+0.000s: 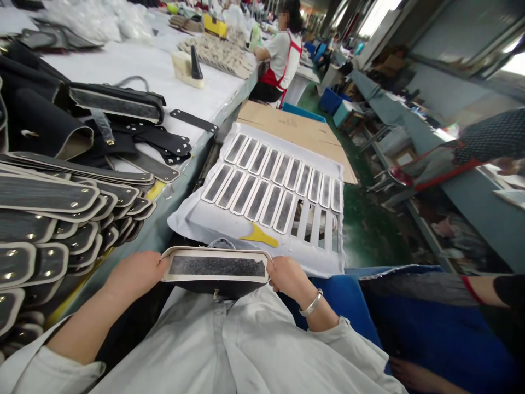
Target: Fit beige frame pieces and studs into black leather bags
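Beside a white-topped worktable (pixel 143 63), the bare left hand (pixel 140 271) and right hand (pixel 289 278) pinched opposite ends of a cream-rimmed, rectangular-faced black leather-like piece (pixel 217 266) before the pale-grey shirt (pixel 168 350), apparently squaring it; the next move called for level ends

Windows (pixel 379 16) glare at upper right (nearly white); the right side blurs.

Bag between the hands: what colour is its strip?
The strip is mottled dark grey in the head view.
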### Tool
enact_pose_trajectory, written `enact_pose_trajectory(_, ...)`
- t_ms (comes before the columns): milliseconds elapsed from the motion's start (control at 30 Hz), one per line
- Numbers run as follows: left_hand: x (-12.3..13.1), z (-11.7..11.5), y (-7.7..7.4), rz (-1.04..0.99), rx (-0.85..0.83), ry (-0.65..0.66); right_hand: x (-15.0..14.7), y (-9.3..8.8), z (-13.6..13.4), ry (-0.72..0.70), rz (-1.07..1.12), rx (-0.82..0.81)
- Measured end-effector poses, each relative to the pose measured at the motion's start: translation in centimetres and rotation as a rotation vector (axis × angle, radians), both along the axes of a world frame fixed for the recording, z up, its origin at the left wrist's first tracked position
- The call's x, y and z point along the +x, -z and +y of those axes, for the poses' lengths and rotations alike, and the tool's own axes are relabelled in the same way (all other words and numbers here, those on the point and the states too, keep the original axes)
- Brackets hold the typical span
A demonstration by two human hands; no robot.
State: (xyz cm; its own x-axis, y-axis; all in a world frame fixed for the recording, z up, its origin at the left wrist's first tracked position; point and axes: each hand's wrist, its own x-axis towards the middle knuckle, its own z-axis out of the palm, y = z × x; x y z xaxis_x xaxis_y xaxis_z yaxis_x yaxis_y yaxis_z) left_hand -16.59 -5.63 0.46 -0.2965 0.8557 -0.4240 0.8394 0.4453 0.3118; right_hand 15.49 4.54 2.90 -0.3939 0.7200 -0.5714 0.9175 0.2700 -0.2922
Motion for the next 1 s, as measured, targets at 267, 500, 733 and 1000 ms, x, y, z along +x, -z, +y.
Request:
enact_pose_trajectory(267,2.2,0.9,-1.6,0.281,0.02,0.218,-0.7,-0.7,0.2,-0.094,-0.118,0.068)
enact_pose_trajectory(500,10.5,7.6,-2.4,0.157,0.222,0.57,-0.9,-1.2,-0.7,-0.273,-0.239,0.211)
enact_pose_trajectory(733,11.0,9.2,-1.3,0.096,0.119,0.704,-0.3,-0.4,-1.0,-0.308,-0.247,0.288)
enact_pose_trajectory(1000,11.1,8.6,-1.8,0.048,0.144,0.712,-0.5,-0.7,-0.6,-0.312,-0.228,0.25)
